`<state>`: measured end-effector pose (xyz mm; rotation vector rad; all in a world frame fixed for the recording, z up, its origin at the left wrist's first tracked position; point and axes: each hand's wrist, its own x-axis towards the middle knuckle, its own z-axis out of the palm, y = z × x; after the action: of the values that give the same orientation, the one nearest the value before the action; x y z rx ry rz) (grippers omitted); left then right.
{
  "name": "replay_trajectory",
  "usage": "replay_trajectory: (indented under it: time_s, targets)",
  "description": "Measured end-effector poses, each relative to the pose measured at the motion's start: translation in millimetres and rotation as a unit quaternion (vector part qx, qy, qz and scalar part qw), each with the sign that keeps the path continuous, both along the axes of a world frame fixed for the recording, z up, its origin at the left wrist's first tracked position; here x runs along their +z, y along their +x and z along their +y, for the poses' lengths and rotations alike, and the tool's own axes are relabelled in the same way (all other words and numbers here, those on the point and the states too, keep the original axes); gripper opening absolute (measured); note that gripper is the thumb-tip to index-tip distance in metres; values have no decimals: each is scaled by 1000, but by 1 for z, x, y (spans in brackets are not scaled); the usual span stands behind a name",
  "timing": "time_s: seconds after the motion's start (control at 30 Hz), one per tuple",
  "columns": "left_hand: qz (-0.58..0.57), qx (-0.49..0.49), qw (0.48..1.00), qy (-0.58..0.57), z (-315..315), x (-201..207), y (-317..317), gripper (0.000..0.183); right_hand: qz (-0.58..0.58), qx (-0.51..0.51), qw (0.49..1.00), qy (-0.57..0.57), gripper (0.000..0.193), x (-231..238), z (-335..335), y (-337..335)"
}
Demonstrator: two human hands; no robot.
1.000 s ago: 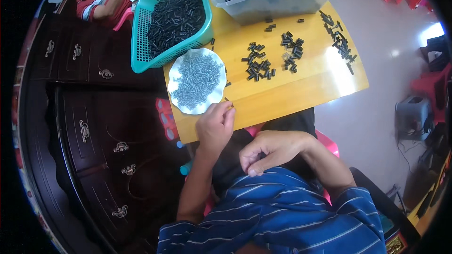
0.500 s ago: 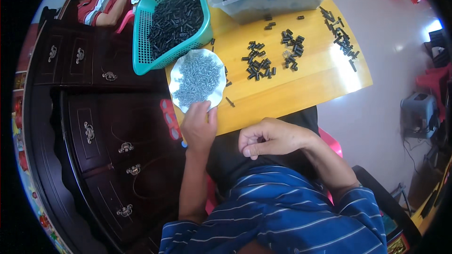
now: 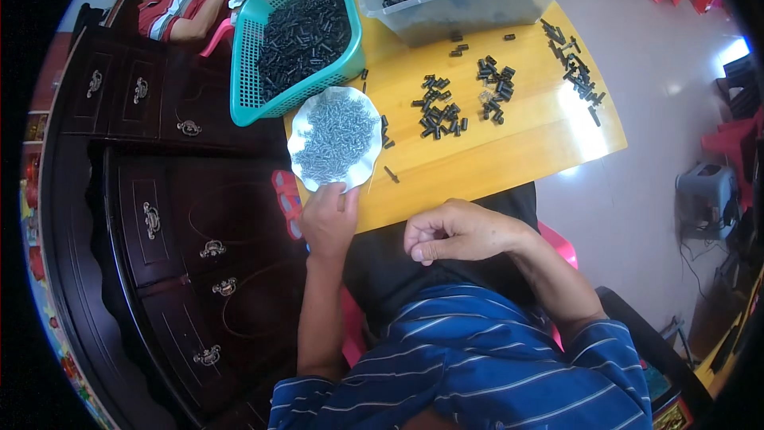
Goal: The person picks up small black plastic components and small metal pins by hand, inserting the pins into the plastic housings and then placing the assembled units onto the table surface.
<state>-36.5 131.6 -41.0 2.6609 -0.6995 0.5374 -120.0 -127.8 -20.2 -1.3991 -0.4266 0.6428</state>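
A white plate (image 3: 366, 173) with a wavy rim stands at the table's left edge, heaped with small silvery metal pieces (image 3: 338, 131). My left hand (image 3: 330, 219) is at its near rim, fingers bent and closed, fingertips over the edge; anything between them is hidden. In front of the table's near edge, above my lap, my right hand (image 3: 461, 231) is curled with the thumb against the fingers. What it holds, if anything, does not show. Short black cylindrical parts lie in two loose clusters, one mid-table (image 3: 438, 111) and one just right of it (image 3: 495, 87).
Behind the plate stands a green basket (image 3: 239, 80) of black parts, beside a translucent bin (image 3: 469, 12) of similar ones. More black parts (image 3: 577, 68) line the table's right side. A dark drawer cabinet (image 3: 183, 215) is at left; another person (image 3: 191, 8) sits at far left.
My left hand has drawn back slightly toward me, its fingertips going from over the metal pieces to the plate's near rim. My right hand stays curled in place. The view has shifted a little.
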Motion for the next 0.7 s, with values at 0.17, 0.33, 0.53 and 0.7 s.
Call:
replay_trajectory:
  time_s: [0.17,0.33,0.53,0.7]
  targets:
    - [-5,-1,1000,-6,14,-6,2,17,-12,-13,1000,-6,14,1,-1,1]
    - [23,0,1000,-21,10,3,-1,20,-7,-15,1000,-5,16,1,-2,0]
    - [69,-4,996,-59,-14,17,-10,19,-3,-17,1000,5,10,1,-3,1]
    - [0,-120,992,-45,-46,26,9,16,-27,-22,999,-9,10,2,-4,0]
